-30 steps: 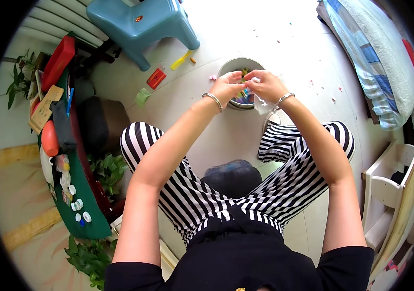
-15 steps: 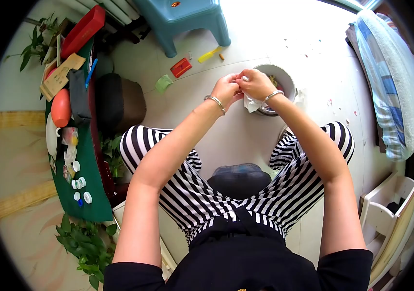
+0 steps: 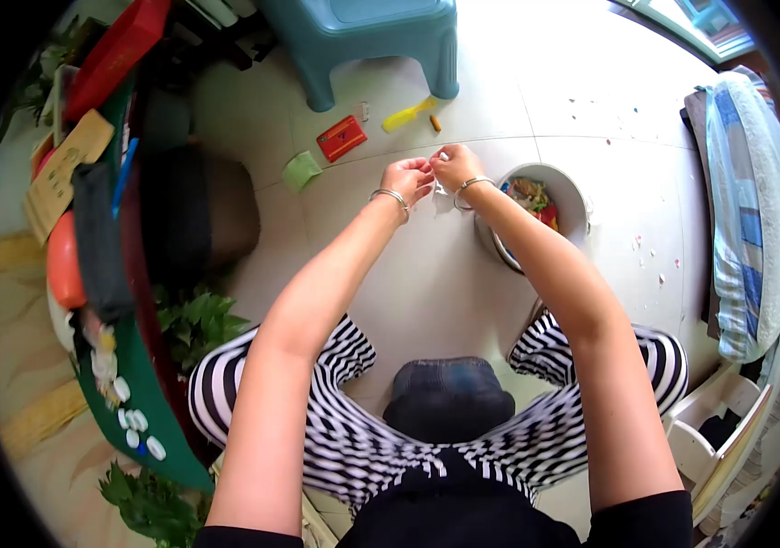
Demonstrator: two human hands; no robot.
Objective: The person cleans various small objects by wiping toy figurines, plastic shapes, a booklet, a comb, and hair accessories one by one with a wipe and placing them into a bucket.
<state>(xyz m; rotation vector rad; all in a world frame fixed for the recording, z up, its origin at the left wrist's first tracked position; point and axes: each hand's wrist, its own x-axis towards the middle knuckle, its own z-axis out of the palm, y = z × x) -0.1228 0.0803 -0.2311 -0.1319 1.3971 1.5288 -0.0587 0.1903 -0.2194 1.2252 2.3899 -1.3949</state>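
My left hand [image 3: 408, 181] and my right hand [image 3: 456, 168] meet above the floor, just left of a round grey bin [image 3: 573, 196]. A small white piece [image 3: 444, 156] shows at the pinched fingertips of my right hand. Below it a thin white scrap [image 3: 439, 188] hangs between the hands, perhaps paper or tissue; its kind is not clear. The left fingers are bent in a pinch close to the right ones, and what they grip is hidden. Mixed waste [image 3: 532, 199] lies inside the bin.
A blue plastic stool [image 3: 381, 41] stands ahead. On the floor lie a red box [image 3: 341, 138], a yellow tool [image 3: 408, 115] and a green piece [image 3: 300, 171]. Left is a green-topped table [image 3: 171, 457] with several items; at right, a cushion [image 3: 744, 219]. Small scraps dot the floor.
Both hands have moved left, off the bin's rim, and come slightly apart. The bin's contents show more. The whole view has shifted, with the bin lower and further right.
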